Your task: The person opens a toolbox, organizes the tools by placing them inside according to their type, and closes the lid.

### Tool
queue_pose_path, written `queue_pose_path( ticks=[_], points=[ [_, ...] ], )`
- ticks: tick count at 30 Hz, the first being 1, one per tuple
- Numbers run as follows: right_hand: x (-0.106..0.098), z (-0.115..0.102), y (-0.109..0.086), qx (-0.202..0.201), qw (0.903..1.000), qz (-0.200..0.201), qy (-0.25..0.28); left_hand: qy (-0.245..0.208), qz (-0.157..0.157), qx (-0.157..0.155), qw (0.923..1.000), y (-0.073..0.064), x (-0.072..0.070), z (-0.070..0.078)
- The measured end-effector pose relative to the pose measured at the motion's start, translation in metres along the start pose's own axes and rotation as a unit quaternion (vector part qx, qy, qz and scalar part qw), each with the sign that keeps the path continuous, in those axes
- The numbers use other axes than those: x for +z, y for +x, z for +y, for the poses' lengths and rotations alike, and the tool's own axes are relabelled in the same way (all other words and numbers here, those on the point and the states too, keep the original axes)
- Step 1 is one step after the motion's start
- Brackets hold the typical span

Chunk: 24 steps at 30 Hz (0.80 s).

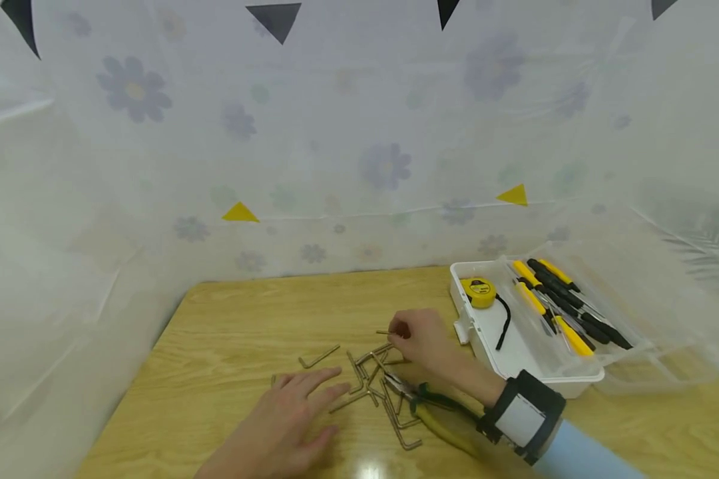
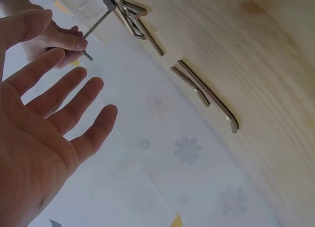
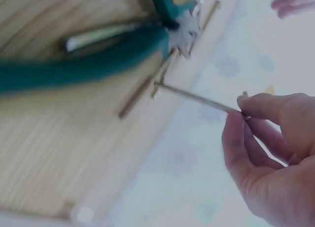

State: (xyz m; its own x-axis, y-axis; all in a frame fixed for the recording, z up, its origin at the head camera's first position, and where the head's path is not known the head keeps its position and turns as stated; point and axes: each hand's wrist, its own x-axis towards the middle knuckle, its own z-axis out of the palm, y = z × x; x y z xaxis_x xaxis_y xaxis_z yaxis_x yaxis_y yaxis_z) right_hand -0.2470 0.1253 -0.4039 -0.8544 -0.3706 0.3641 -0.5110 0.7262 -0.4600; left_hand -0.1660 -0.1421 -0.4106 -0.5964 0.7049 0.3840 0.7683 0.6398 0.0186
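My right hand pinches a brass-coloured L-shaped hex key between thumb and fingers, its long arm pointing away from the fingertips. Below it, several more hex keys lie criss-crossed in a loose heap on the table. Pliers with green and yellowish handles lie at the heap's right side, their metal nose over some keys, partly under my right forearm. My left hand hovers left of the heap, fingers spread and holding nothing. Just beyond its fingers, one hex key lies apart.
A white toolbox stands open at the right, its clear lid folded back. In it are a yellow tape measure and several yellow-and-black tools. A flowered white sheet hangs behind the wooden table.
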Motion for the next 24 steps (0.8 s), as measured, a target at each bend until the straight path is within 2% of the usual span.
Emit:
queue_pose_path(
  ticks=[4,6,9,14,16,19,24],
  points=[
    [-0.024,0.007,-0.013,0.012,0.9999,0.006,0.004,0.007,0.001,-0.022,0.9997,-0.005,-0.001,-0.004],
    [-0.036,0.011,-0.022,0.022,0.9993,0.024,0.017,0.008,-0.002,-0.03,0.9995,-0.008,-0.002,-0.007],
    [-0.055,0.02,-0.036,0.022,0.9965,0.081,0.007,0.012,-0.005,-0.038,0.9992,-0.012,-0.001,-0.01],
    [-0.086,0.036,-0.058,0.044,0.9844,0.168,-0.025,0.013,0.007,-0.035,0.9993,-0.016,0.004,-0.016],
    [-0.098,0.041,-0.067,0.068,0.9774,0.199,-0.021,0.01,0.011,-0.03,0.9994,-0.016,0.005,-0.017],
    [-0.116,0.05,-0.079,0.108,0.965,0.239,-0.009,-0.003,0.0,-0.026,0.9996,-0.015,0.006,-0.015],
    [-0.148,0.072,-0.101,0.187,0.9322,0.31,-0.007,-0.036,-0.003,0.007,0.9993,-0.011,0.007,-0.006]
  ],
)
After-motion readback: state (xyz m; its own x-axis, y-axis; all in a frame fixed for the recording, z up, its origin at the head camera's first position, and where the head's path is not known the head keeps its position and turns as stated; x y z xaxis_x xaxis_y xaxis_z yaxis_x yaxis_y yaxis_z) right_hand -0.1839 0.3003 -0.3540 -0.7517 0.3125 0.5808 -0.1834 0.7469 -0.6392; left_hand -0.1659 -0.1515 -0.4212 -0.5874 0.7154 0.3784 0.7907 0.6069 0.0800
